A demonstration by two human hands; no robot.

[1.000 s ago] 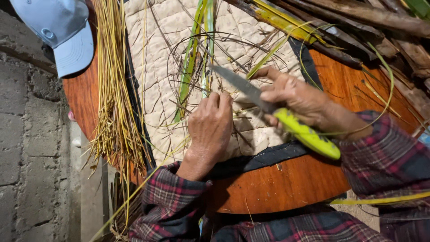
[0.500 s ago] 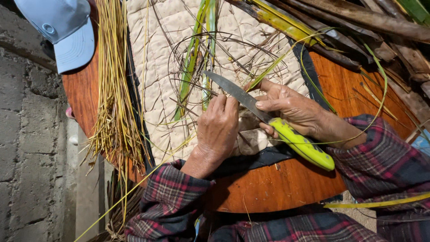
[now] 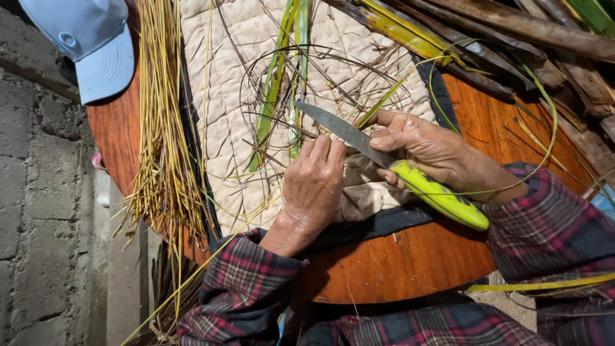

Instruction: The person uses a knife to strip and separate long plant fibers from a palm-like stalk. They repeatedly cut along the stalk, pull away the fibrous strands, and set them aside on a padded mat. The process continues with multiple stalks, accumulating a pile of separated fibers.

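My right hand (image 3: 430, 148) grips a knife (image 3: 339, 129) by its yellow-green handle, the grey blade pointing left over a quilted cream cloth (image 3: 224, 83). My left hand (image 3: 315, 186) is closed on the lower end of a green leaf strip (image 3: 296, 90), fingertips right beside the blade. The strip runs up the cloth next to a second green strip (image 3: 270, 83). Thin dark fibres curl in loops around the blade. A thin green strand arcs over my right wrist.
A round wooden table (image 3: 410, 263) carries the cloth. A bundle of yellow straw-like strips (image 3: 163, 128) lies at the left, a light blue cap (image 3: 90, 38) beyond it. Dry brown and green stalks (image 3: 512, 32) are piled at the upper right. A grey block wall (image 3: 38, 211) is at the left.
The knife has dropped lower and further left, its blade now beside my left fingertips. My left hand has shifted slightly and stays on the green strip.
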